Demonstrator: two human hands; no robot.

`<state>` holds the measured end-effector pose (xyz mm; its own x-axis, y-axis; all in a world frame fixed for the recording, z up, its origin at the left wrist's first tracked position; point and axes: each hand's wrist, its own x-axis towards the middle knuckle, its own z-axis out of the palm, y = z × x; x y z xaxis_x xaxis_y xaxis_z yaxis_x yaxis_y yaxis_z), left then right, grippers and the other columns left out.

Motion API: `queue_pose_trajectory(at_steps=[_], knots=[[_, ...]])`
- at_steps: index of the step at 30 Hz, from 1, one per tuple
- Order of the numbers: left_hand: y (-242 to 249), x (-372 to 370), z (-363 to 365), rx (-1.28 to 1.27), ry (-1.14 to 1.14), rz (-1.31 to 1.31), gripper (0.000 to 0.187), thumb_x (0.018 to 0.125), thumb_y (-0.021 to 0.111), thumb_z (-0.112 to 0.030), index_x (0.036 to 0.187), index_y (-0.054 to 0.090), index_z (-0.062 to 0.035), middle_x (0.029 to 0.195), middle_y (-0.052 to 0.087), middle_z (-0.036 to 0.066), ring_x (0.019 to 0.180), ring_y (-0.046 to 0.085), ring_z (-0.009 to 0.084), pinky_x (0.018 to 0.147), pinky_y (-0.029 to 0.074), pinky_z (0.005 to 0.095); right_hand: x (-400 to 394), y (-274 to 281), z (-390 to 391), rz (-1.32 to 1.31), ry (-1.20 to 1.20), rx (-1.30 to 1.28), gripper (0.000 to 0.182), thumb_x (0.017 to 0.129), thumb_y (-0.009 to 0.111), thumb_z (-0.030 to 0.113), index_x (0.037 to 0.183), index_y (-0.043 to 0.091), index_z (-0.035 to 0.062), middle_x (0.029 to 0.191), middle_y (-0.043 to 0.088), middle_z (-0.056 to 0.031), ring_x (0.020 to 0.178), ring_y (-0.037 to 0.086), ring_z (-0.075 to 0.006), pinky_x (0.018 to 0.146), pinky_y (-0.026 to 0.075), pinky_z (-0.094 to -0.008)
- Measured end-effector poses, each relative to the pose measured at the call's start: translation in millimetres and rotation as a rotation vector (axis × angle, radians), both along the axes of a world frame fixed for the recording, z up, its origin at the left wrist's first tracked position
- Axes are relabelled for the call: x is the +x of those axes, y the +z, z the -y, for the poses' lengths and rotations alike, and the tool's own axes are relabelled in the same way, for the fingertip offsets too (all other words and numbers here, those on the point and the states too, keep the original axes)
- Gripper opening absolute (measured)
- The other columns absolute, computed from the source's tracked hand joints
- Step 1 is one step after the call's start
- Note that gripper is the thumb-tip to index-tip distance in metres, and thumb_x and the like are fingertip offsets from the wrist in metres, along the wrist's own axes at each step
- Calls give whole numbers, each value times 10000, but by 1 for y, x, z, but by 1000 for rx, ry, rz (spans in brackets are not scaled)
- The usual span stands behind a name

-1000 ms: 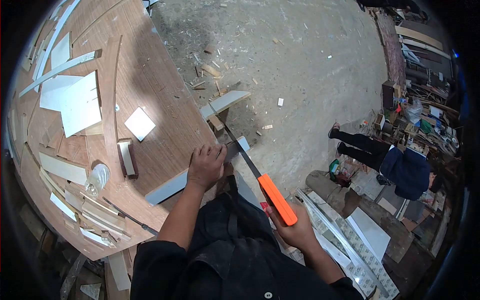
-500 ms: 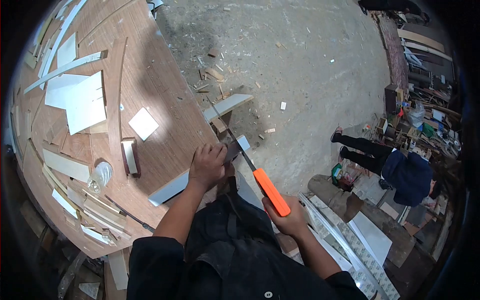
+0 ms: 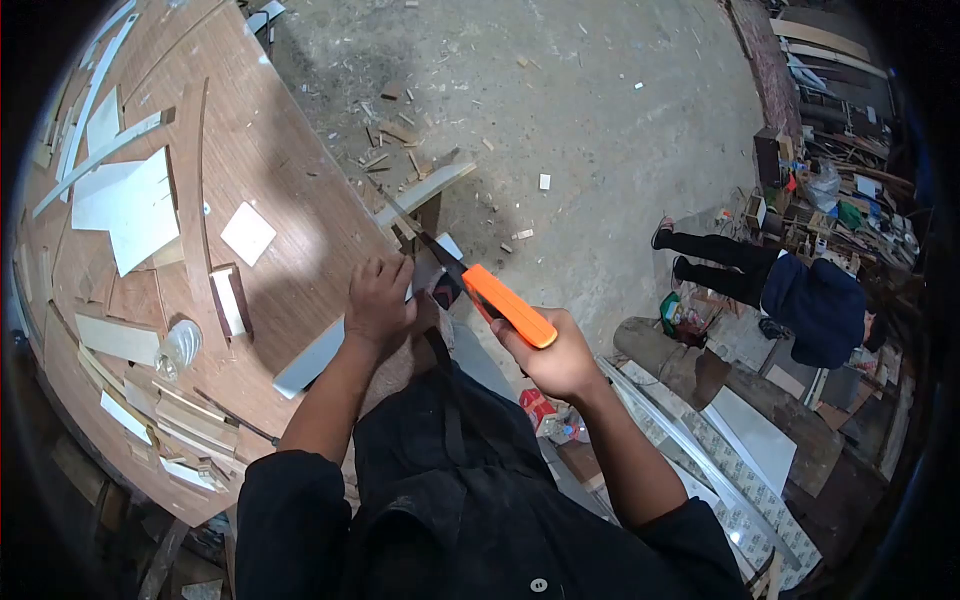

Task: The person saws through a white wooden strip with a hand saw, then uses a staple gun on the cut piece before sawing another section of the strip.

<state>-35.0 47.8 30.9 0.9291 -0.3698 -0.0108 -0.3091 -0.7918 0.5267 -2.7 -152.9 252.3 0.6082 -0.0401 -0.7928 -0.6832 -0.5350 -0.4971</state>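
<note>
My right hand (image 3: 560, 358) is closed round the orange handle of a hand saw (image 3: 505, 302). The thin saw blade points up and left, past the table edge, and lies across or close by a pale wooden strip (image 3: 432, 190) that juts out over the floor. My left hand (image 3: 380, 308) rests at the table edge with its fingers curled down over a white-faced board (image 3: 312, 358). Whether this board and the jutting strip are one piece cannot be made out, since my hand covers the middle.
The wooden table (image 3: 290, 180) carries a white square tile (image 3: 248, 233), a small wooden block (image 3: 230, 303), a clear plastic bottle (image 3: 178, 350) and several offcuts. Scraps lie on the concrete floor (image 3: 600, 120). A person in dark clothes (image 3: 815, 300) is at the right, near piled materials.
The saw and my right hand have moved up and left, pushing the blade further past the table edge. My left hand still grips the board. The whole view has shifted slightly.
</note>
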Motion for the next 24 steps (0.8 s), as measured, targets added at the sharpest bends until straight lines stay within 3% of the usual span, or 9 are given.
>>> queue_pose_trajectory(at_steps=[4, 6, 7, 10, 13, 15, 18, 24], knots=[[-6, 4, 2, 4, 11, 42, 545, 727, 695, -293, 1202, 612, -40, 1151, 599, 106, 1046, 551, 304, 886, 446, 447, -7, 0, 14, 18, -36, 15, 267, 936, 684, 240, 844, 668, -10, 624, 576, -7, 582, 497, -52, 535, 415, -277], [-15, 0, 6, 50, 42, 72, 545, 744, 691, -318, 1206, 609, -40, 1158, 596, 111, 1051, 550, 307, 892, 443, 449, -22, -3, -5, 74, 20, 26, 274, 926, 682, 247, 846, 663, -14, 624, 581, -30, 583, 521, -82, 557, 441, -299], [-21, -4, 7, 99, 83, 86, 548, 761, 687, -344, 1209, 605, -39, 1165, 593, 117, 1055, 549, 310, 898, 439, 450, -48, -29, -7, 315, 151, 6, 289, 914, 693, 257, 853, 650, -21, 628, 578, -68, 605, 540, -116, 599, 466, -323], [-19, -3, 4, 104, 68, 87, 565, 746, 722, -335, 1215, 600, -44, 1188, 588, 121, 1083, 538, 312, 921, 428, 456, -53, -29, -10, 273, 204, -64, 277, 917, 690, 249, 874, 644, -21, 648, 571, -116, 642, 533, -124, 642, 475, -337], [-15, 1, 5, 134, 64, 56, 573, 720, 740, -290, 1222, 597, -53, 1221, 584, 114, 1119, 531, 310, 951, 421, 457, -50, -36, 28, 252, 65, 65, 259, 925, 684, 241, 886, 652, -13, 673, 586, -165, 635, 542, -156, 648, 475, -341], [-21, -2, 7, 181, 84, 38, 581, 708, 746, -268, 1228, 596, -58, 1244, 580, 109, 1144, 527, 309, 977, 416, 455, -63, -55, 45, 370, 132, 85, 301, 892, 707, 258, 821, 609, -17, 665, 593, -204, 572, 444, -335, 607, 470, -367], [-16, -5, 7, 214, 160, 33, 649, 677, 755, -266, 1269, 579, -65, 1329, 550, 106, 1241, 483, 318, 1074, 379, 439, -105, -99, 62, 538, 217, 73, 237, 884, 705, 199, 790, 618, -1, 661, 593, -186, 589, 539, -348, 600, 472, -399], [7, 4, 13, 68, 173, 68, 554, 723, 754, -303, 1193, 620, -42, 1193, 574, 116, 1088, 515, 324, 931, 428, 432, -142, -163, 88, 747, 141, 134, 140, 851, 703, 108, 790, 619, 14, 713, 601, -164, 648, 616, -351, 591, 472, -415]])
